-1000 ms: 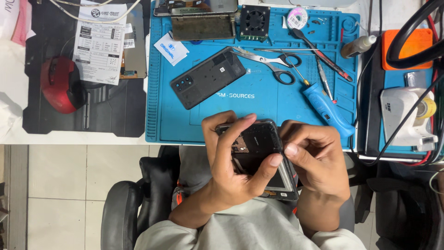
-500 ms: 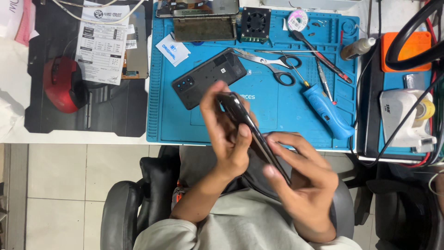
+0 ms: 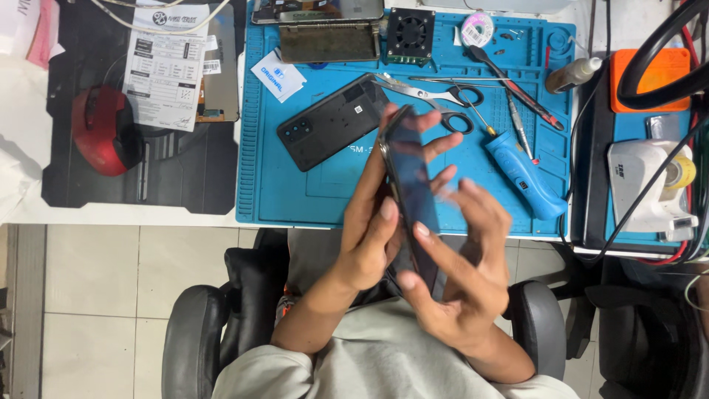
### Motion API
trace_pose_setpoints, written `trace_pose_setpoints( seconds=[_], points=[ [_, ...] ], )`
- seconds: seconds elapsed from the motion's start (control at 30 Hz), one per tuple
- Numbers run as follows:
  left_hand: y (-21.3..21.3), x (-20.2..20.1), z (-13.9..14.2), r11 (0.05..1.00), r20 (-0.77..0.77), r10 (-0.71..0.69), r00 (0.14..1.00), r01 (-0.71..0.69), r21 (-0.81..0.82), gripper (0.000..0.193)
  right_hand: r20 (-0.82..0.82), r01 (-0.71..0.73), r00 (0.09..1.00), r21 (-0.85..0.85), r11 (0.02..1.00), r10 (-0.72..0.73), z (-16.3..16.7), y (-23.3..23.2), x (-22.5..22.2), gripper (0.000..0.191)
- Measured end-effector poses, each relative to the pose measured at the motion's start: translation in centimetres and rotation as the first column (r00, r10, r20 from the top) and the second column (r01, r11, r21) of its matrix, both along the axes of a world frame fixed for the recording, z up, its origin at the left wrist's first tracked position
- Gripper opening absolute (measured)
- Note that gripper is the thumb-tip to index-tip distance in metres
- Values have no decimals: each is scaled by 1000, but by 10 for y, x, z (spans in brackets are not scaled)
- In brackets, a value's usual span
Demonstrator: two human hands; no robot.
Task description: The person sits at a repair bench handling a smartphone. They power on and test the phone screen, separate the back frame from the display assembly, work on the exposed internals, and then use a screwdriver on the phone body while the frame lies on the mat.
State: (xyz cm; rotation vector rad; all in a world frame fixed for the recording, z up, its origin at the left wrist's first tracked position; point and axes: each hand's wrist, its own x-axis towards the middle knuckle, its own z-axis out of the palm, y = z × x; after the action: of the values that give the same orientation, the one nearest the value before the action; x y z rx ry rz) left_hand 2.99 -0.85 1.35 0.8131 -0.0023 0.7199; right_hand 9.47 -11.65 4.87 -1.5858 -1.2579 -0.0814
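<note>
A dark smartphone [image 3: 408, 181] stands nearly upright on its long edge above the front edge of the blue work mat [image 3: 325, 192], its glossy screen facing right. My left hand [image 3: 377, 222] grips it from the left, fingers wrapped over the top and back. My right hand [image 3: 461, 258] holds its lower part from the right, fingers spread and slightly blurred along the screen. Just left of the phone, a black phone back cover [image 3: 332, 122] lies flat on the mat.
On the mat lie scissors [image 3: 436, 100], a blue-handled tool [image 3: 524, 174], thin screwdrivers [image 3: 513, 89], a small fan [image 3: 410, 33] and a metal plate [image 3: 329, 37]. A red mouse [image 3: 103, 129] and a printed sheet [image 3: 166, 63] rest on the black pad at left. A white dispenser [image 3: 646, 188] sits at right.
The phone has turned from lying flat in both hands to standing on its edge, and it has been lifted up over the mat. My right hand has slid down along its screen side.
</note>
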Motion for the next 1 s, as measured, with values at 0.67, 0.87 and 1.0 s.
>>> trace_pose_setpoints(
  seconds=[0.67,0.87,1.0],
  points=[
    [10,-23,40,831,-300,401,865,-206,516,13,-583,24,811,-55,998,-52,-25,-30,14,101],
    [12,-22,43,846,-336,384,860,-182,501,13,-458,66,884,-69,995,-90,-21,-26,15,98],
    [13,-24,45,844,-357,369,858,-148,516,11,-308,124,940,-101,987,-149,-19,-26,15,97]
  ],
)
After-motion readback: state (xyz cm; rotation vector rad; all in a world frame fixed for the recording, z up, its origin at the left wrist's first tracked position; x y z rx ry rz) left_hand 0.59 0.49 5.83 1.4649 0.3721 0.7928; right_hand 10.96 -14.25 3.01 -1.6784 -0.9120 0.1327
